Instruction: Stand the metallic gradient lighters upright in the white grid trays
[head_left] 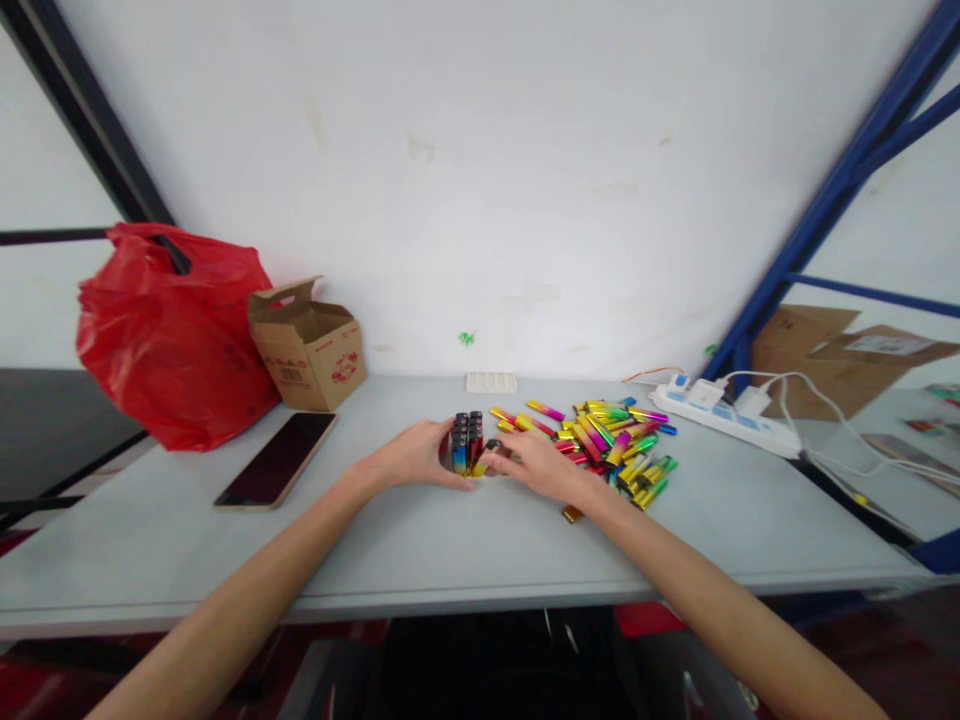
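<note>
At the left of the frame we see a red plastic bag (pixel 176 340), then an open cardboard box (pixel 319 355) and, below it, a phone (pixel 277 460) lying flat. Near the centre, our left hand (pixel 421 455) curves around the left side of an upright cluster of black-topped pieces (pixel 466 440). Just right of it, our right hand (pixel 538 462) holds a dark-topped piece (pixel 491 445) in bent fingers; a white tray (pixel 491 382) sits above. Right of centre, we find a loose pile of shiny coloured pieces (pixel 619 445), then a white power strip (pixel 724 418).
</note>
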